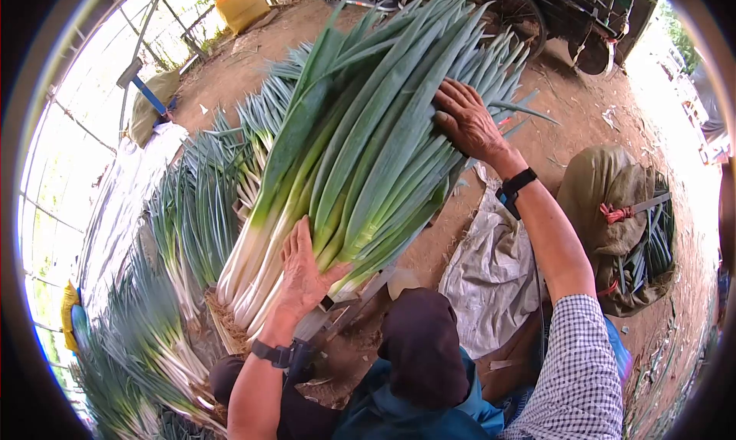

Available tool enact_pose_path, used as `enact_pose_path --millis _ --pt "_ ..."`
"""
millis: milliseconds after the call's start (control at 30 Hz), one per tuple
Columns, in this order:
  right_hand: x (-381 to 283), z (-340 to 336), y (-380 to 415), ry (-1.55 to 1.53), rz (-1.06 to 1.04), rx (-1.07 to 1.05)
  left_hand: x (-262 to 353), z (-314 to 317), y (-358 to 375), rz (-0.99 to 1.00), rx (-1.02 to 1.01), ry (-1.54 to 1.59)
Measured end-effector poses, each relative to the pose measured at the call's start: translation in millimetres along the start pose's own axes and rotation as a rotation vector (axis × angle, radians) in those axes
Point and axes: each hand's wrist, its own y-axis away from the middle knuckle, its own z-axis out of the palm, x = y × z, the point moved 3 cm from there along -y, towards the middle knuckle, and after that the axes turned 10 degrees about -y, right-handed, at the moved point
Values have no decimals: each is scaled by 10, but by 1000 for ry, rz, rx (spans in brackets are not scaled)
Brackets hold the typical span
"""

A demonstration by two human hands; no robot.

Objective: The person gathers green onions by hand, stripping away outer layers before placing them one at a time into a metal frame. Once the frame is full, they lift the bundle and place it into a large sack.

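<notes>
A large bundle of long green onions (360, 145) slants across the middle, white stalks toward me and green leaves pointing away. My left hand (303, 275) lies on the lower stalks, its fingers stretched out and thumb spread to the side. Farther up, my right hand (464, 118) rests on the leaves at the bundle's right edge, its fingers extended and slightly bent. The undersides of the onions are hidden. Brown roots (222, 325) show at the stalk ends. Both wrists wear black bands.
More green onions (165, 348) lie along the left. A crumpled pale sack (494, 264) is on the dirt floor, near an olive bag (606, 210) with a red tie. Between my arms is a dark rounded shape (425, 348) above teal cloth. A wheeled cart (583, 18) stands behind.
</notes>
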Motion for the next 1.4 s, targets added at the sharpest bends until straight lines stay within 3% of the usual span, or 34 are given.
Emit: enact_pose_path --millis 200,400,467,533,633,667,733,833,900,1000,1067,1100,1133,1200,1267,1300,1400 --pt "374 271 44 -458 107 35 -4 13 -11 -19 -59 1" --pt "370 203 184 -610 212 135 111 19 26 -95 -135 -33" --pt "30 -178 198 -498 282 251 161 -5 68 -47 -84 -9" --pt "-414 -445 266 -189 329 478 163 -3 75 -39 -45 12" --pt "-1791 -468 -101 -229 -38 441 162 57 96 -17 17 8" --pt "-2156 -298 -314 -301 -227 255 166 71 110 -22 64 -3" --pt "-2597 198 -590 -204 -382 -3 210 113 155 -29 134 -13" --pt "-2431 882 -506 -85 -387 -255 210 101 218 -34 273 31" --pt "-2450 894 -507 -42 -375 -236 152 108 331 -18 458 132" --pt "-2490 917 -429 -43 -369 -200 -246 133 565 -88 479 322" --pt "-2493 909 -440 -51 -359 -218 -754 128 834 -204 524 124" --pt "-2474 928 -443 -41 -369 -207 -1017 188 975 -258 686 -26" --pt "-2474 934 -450 -43 -364 -207 -1222 149 1137 -389 591 -118" --pt "-2488 929 -446 -51 -355 -212 -1381 -81 1464 -442 637 -206" --pt "-2464 939 -464 -65 -355 -220 -1365 -309 1720 -344 559 -97" --pt "-2444 957 -469 -65 -350 -231 -1294 -395 1816 -334 414 -73" --pt "-2417 988 -505 -85 -336 -250 -1319 -260 1998 -139 280 -120"
